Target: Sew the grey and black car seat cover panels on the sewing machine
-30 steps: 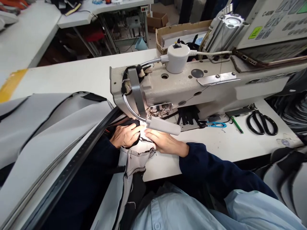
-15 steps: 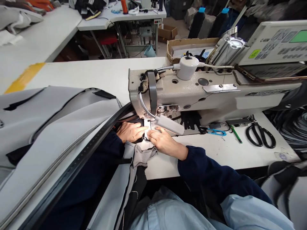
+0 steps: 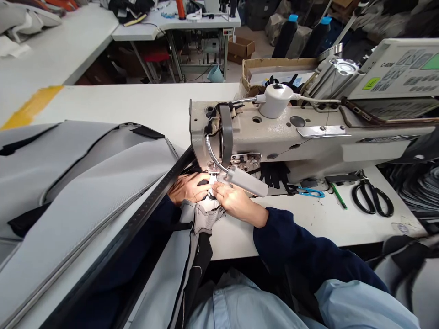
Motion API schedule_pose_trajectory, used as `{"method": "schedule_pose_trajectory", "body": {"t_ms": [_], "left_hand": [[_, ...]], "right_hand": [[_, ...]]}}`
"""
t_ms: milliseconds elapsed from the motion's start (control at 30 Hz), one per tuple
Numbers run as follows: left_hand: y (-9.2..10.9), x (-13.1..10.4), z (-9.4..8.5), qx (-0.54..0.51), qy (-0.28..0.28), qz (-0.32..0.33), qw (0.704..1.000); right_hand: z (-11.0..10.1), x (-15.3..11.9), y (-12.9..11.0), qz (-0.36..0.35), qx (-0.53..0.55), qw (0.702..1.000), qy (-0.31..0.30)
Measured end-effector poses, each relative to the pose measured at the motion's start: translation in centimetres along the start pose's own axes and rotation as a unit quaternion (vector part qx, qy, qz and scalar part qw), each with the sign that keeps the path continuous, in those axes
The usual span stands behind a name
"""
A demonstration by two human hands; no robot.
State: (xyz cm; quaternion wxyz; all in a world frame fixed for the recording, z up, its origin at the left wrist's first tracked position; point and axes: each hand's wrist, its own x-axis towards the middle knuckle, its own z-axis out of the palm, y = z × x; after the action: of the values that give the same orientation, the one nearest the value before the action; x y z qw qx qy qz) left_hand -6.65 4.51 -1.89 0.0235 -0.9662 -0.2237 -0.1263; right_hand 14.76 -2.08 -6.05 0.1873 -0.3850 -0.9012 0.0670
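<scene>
A beige sewing machine (image 3: 236, 132) stands on the white table, its lamp (image 3: 248, 182) hanging by the needle area. Under the needle lies a small lit white piece (image 3: 213, 179). My left hand (image 3: 190, 187) is at the left of that piece, its fingers bent and pressing on the material. From the right, my right hand (image 3: 231, 198) pinches the material's edge, fingertips close to those of my left hand. Grey and black fabric (image 3: 202, 219) trails from both hands toward my lap. A large grey panel with a black strip (image 3: 137, 214) lies to the left.
On the table at the right are blue-handled snips (image 3: 310, 193), a green pen (image 3: 339, 196) and black scissors (image 3: 372, 198). A control panel (image 3: 394, 68) and a cardboard box (image 3: 245, 75) stand behind the machine.
The view has shifted slightly, so the machine appears further right. The fingers of my left hand look more bent, and both hands remain beside the needle area.
</scene>
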Motion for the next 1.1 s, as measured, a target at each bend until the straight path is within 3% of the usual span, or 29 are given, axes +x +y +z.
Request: {"method": "schedule_pose_trajectory", "body": {"t_ms": [133, 333, 533, 800, 933, 1033, 1100], "left_hand": [[0.6, -0.8, -0.1, 0.012, 0.047, 0.072, 0.996], [0.0, -0.6, 0.2, -0.026, -0.009, 0.068, 0.997], [-0.2, -0.1, -0.2, -0.045, -0.066, 0.059, 0.995], [-0.4, -0.5, 0.1, -0.093, -0.063, 0.050, 0.992], [-1.1, 0.6, -0.2, -0.097, -0.074, 0.055, 0.991], [-1.7, 1.6, -0.1, -0.108, -0.117, 0.058, 0.986], [-1.9, 1.4, -0.1, -0.096, -0.125, 0.028, 0.987]], "right_hand": [[-0.6, -1.0, -1.3, -0.008, 0.047, 0.999, 0.023], [-0.7, -2.5, -3.2, 0.028, 0.089, 0.993, 0.075], [-0.6, -2.6, -2.8, 0.027, 0.048, 0.998, 0.026], [-2.7, -1.2, -3.6, 0.016, -0.074, 0.994, -0.073], [-2.2, -0.6, -3.4, 0.033, -0.072, 0.994, -0.073], [-1.7, -0.3, -3.1, 0.056, -0.075, 0.994, -0.051], [-1.6, -0.2, -2.9, 0.063, -0.079, 0.994, -0.039]]}}
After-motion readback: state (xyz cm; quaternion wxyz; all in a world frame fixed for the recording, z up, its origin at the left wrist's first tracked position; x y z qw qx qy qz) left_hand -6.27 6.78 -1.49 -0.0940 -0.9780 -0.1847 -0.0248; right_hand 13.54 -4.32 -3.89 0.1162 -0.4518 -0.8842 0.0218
